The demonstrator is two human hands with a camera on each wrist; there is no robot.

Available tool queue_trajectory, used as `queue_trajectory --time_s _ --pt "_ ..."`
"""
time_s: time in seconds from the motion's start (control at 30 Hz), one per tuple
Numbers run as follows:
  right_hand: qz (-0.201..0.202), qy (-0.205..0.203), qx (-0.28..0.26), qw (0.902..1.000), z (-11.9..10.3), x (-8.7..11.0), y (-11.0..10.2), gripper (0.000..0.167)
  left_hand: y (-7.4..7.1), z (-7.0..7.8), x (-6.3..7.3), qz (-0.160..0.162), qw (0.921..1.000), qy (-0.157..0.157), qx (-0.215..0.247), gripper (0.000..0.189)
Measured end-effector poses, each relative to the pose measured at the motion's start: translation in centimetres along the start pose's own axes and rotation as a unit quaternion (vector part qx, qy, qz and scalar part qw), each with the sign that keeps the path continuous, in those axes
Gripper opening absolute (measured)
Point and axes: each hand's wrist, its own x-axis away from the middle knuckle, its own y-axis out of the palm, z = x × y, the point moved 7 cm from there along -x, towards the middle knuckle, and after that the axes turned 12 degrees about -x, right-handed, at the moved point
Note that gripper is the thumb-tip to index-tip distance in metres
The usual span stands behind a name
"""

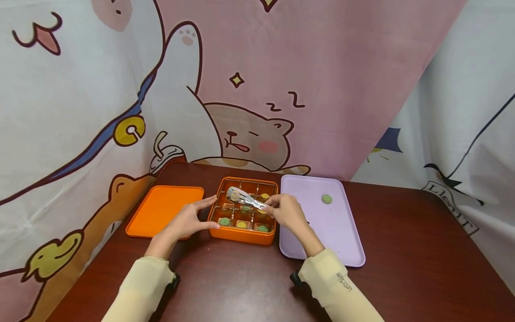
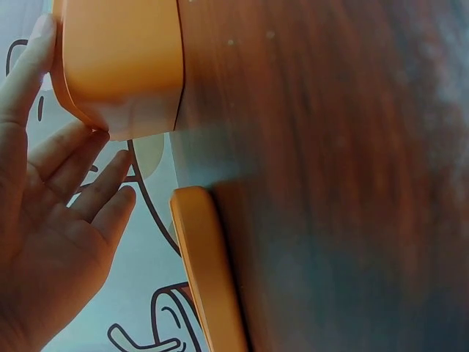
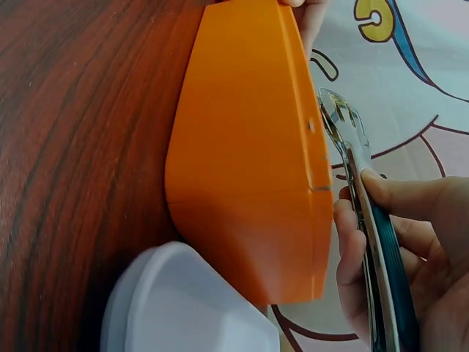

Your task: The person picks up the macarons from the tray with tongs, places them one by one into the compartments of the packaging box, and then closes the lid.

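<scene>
My right hand (image 1: 286,211) pinches metal tongs (image 1: 243,197) between thumb and fingers, over an orange box (image 1: 241,235) with a divided inner tray. In the right wrist view the tongs (image 3: 379,249) show a dark green grip along the handle. Green and yellow biscuit-like rounds lie in several compartments, among them a green round (image 1: 224,221) and a yellow round (image 1: 242,224) in the front row. Whether the tongs' tips hold anything cannot be told. My left hand (image 1: 189,220) rests against the box's left side, thumb near the front corner, its fingers fairly straight.
On the right lies a lilac tray (image 1: 322,237) bearing one green round (image 1: 327,199). An orange lid (image 1: 165,208) is flat on the table left of the box. A cartoon-printed cloth (image 1: 322,89) hangs behind the dark wooden table (image 1: 233,281).
</scene>
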Motion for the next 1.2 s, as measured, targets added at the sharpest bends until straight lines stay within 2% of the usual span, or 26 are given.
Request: queue_trajectory --time_s 0.47,0.7,0.93,1.2 --pt "-0.013 0.026 0.04 0.9988 -0.3 -0.5 1.0 0.009 -0.1 0.1 -0.1 0.001 1.0 0.001 -0.008 0.093" --pt "-0.013 0.025 0.047 0.9985 -0.5 -0.9 1.2 0.01 -0.1 0.0 0.0 -0.003 0.9999 -0.005 -0.01 0.093" --pt "-0.005 0.018 0.076 0.9969 -0.5 -1.2 1.1 0.013 -0.2 0.1 0.0 -0.006 0.9999 -0.009 -0.01 0.094" --pt "-0.005 0.015 0.079 0.9968 -0.5 -1.0 1.1 0.016 -0.1 0.0 0.0 -0.009 0.9998 -0.011 -0.015 0.095"
